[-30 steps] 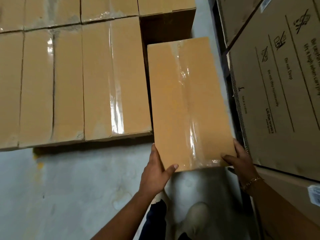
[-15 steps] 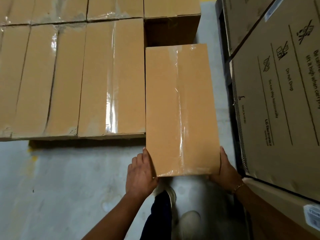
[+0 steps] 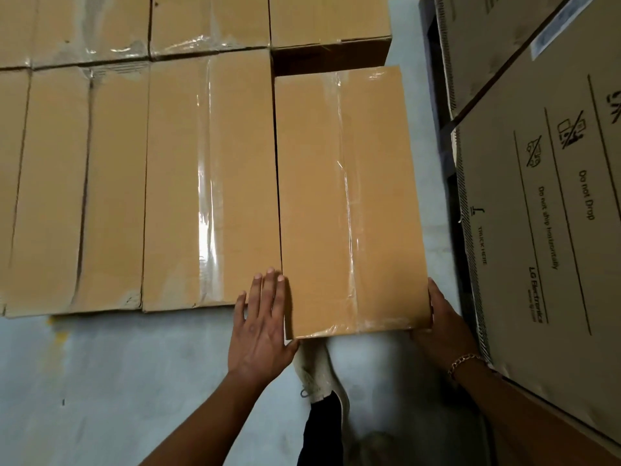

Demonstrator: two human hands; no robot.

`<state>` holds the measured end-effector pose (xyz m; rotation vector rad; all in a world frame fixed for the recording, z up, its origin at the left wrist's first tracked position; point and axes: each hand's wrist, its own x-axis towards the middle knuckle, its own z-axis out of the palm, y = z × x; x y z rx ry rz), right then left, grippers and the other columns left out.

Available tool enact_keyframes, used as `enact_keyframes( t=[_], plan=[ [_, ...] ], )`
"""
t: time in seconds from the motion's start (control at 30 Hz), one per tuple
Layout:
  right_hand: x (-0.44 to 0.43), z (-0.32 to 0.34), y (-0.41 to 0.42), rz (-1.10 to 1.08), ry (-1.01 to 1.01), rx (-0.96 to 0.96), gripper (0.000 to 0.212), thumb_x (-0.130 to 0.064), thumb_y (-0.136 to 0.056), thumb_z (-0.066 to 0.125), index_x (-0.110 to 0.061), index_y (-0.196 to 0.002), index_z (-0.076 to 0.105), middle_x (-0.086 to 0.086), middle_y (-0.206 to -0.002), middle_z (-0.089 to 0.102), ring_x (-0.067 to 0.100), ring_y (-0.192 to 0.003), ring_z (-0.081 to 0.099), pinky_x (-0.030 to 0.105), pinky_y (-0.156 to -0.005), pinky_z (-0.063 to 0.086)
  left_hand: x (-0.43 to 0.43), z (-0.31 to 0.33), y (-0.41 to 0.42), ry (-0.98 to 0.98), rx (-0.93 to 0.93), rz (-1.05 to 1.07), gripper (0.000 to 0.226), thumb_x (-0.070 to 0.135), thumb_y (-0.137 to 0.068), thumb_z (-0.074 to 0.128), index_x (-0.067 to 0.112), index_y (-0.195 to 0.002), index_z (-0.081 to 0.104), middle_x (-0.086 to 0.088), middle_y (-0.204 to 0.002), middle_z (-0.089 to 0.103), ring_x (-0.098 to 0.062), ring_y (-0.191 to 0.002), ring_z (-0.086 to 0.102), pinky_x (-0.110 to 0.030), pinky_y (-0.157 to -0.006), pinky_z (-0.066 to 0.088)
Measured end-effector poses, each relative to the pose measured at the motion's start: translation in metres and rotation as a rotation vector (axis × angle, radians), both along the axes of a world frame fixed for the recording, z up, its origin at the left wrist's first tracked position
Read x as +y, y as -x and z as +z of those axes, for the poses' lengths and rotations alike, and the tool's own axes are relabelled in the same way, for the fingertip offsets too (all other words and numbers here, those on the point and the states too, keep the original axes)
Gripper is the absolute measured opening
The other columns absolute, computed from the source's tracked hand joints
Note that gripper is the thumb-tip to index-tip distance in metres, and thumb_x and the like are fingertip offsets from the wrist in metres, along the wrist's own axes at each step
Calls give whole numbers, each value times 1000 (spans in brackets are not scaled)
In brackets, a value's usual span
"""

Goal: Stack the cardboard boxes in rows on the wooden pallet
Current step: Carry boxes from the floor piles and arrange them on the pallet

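A long tape-sealed cardboard box (image 3: pixel 349 196) lies at the right end of the near row, its left side against the neighbouring box (image 3: pixel 208 183). Its near end sticks out past the row's front edge. My left hand (image 3: pixel 262 324) lies flat with straight fingers over the seam at the box's near left corner. My right hand (image 3: pixel 443 327) cups the near right corner, thumb up along the side and fingers hidden under the box. More boxes (image 3: pixel 67 190) fill the row to the left, and a back row (image 3: pixel 208 21) lies behind. The stacked boxes hide the pallet.
A tall printed carton (image 3: pixel 554 203) stands close on the right, with another (image 3: pixel 487 45) behind it, leaving a narrow floor gap beside the held box. Grey concrete floor (image 3: pixel 117 381) spreads in front of the stack. My shoe (image 3: pixel 319 371) stands below the box's near end.
The box has moved forward and left, and now lies straight against its neighbour. My left hand has let go of the corner and lies flat on top.
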<state>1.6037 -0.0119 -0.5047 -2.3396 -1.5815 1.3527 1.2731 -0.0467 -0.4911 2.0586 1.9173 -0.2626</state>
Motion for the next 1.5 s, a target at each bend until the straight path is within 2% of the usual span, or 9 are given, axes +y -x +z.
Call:
enact_keyframes(
  t=[0.1,0.23,0.33,0.5,0.67,0.83,1.23,1.4,1.5],
  plan=[
    [15,-4,-1,19,24,-14,114,-19,-75,82,-36,-158,6,11,-137,59,32,-113,63,45,-93,55,18,-7,8,32,2,-49,125,69,-73,69,8,-162,7,-11,-170,3,-30,-157,7,-52,-121,21],
    [29,-9,-2,26,15,-20,117,-17,-74,84,-38,-158,5,9,-136,60,29,-113,64,42,-92,55,33,-12,13,48,11,-74,120,69,-70,73,6,-159,23,-13,-163,30,-30,-146,33,-50,-107,38],
    [38,-10,-2,30,4,-11,119,-20,-73,85,-42,-157,3,5,-137,59,26,-113,64,42,-94,55,42,-12,14,-13,7,-71,116,66,-67,78,6,-156,32,-12,-152,42,-30,-134,41,-49,-94,46],
    [56,-11,-1,58,-26,-17,120,-26,-72,86,-41,-157,3,6,-138,58,26,-113,64,45,-93,55,56,-9,14,-29,16,-58,106,65,-74,71,7,-155,35,-11,-138,49,-30,-120,47,-47,-84,47],
    [68,-8,0,86,-22,-49,122,-36,-69,87,-42,-156,2,6,-138,58,28,-113,64,48,-92,55,65,-10,14,-8,18,-46,110,63,-71,76,8,-156,33,-11,-133,51,-30,-114,50,-47,-81,48],
    [67,-8,1,81,-19,-41,123,-34,-68,87,-46,-154,-1,8,-136,60,30,-109,67,49,-90,56,63,-11,16,-11,7,-52,108,64,-71,75,9,-155,35,-10,-137,48,-30,-116,49,-46,-84,46],
    [71,-6,0,91,7,-33,124,-38,-67,87,-42,-156,0,6,-135,61,30,-108,67,45,-92,54,63,-15,17,-29,-5,-37,111,61,-69,81,10,-156,34,-10,-139,47,-31,-120,47,-47,-86,46],
    [73,-4,4,93,45,-50,124,-28,-73,86,-30,-159,-3,13,-138,57,34,-115,62,41,-92,52,61,-13,24,13,-5,-24,110,67,-77,70,11,-159,24,-11,-162,27,-33,-140,36,-49,-102,40],
    [73,-2,9,96,72,-92,124,-27,-75,85,-28,-159,-7,18,-131,60,37,-111,62,38,-87,50,59,-15,25,12,8,-55,106,68,-83,64,9,-160,21,-12,-168,17,-32,-149,27,-49,-109,36]
  ],
)
